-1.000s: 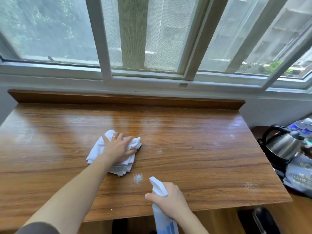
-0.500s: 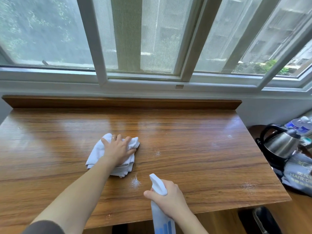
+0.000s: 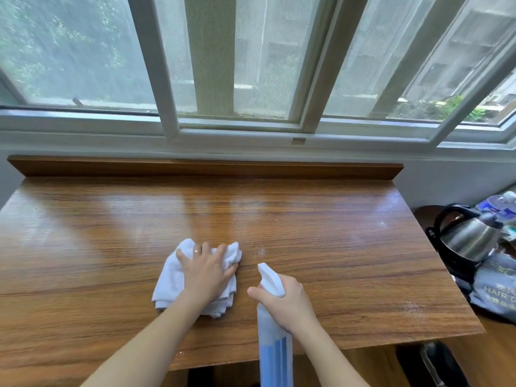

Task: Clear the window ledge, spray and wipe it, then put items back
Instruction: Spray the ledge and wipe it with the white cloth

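Fingers (image 3: 206, 251) of the left hand (image 3: 208, 275) spread flat on the white cloth (image 3: 170, 283); the right hand (image 3: 284, 301) grips the spray bottle (image 3: 275, 350). Best sweep firmly toward the ledge's (image 3: 363, 261) right edge, where spray specks (image 3: 262, 251) remain.

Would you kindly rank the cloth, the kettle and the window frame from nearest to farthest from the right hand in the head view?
From the right hand, which grips the spray bottle:
1. Cloth, just to its left, under the left hand.
2. Kettle, off the table's right edge.
3. Window frame, beyond the table's far edge.
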A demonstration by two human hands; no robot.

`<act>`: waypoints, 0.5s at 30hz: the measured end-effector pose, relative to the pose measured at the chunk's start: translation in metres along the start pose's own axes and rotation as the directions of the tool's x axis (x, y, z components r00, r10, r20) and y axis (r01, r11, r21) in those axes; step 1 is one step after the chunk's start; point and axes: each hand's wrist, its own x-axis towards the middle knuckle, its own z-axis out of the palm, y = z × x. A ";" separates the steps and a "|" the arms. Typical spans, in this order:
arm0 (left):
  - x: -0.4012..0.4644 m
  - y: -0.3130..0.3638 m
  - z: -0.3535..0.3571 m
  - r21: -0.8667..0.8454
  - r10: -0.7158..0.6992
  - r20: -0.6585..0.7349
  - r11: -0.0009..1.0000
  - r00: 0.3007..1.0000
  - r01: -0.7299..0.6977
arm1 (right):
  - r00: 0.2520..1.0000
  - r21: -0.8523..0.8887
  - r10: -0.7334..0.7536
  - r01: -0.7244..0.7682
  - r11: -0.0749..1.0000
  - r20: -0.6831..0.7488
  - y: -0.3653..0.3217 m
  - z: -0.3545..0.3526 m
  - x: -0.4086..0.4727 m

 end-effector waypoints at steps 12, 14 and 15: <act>-0.081 0.015 0.020 -0.003 0.025 -0.191 1.000 0.981 -0.026 | 0.998 -0.030 -0.051 0.051 0.998 0.026 -0.013 -0.011 0.007; -0.076 0.014 0.021 -0.004 0.035 -0.214 0.999 0.976 -0.037 | 0.998 -0.035 -0.051 0.052 0.998 0.028 -0.014 -0.011 0.007; -0.074 0.014 0.021 -0.002 0.040 -0.227 0.999 0.973 -0.042 | 0.998 -0.034 -0.056 0.057 0.998 0.031 -0.014 -0.012 0.007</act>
